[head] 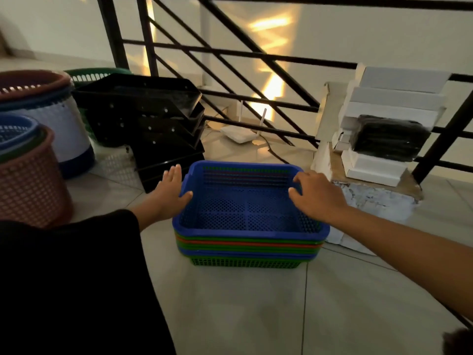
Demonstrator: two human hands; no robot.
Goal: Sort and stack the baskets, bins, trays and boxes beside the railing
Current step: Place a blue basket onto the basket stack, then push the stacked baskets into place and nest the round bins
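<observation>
Head view shows a nested stack of flat baskets point(247, 248), blue on top with green, red and blue rims under it, standing on the tiled floor point(256, 316) just before the railing point(230, 57). By the look of things the sorting is far along: black trays point(143, 119) are piled to the left beside round bins point(33, 160), and white boxes point(389, 119) are stacked to the right. The left hand point(170, 192) lies flat with straight fingers against the top basket's left rim, while the right hand point(314, 194) rests loosely curved on the right rim, neither plainly gripping.
</observation>
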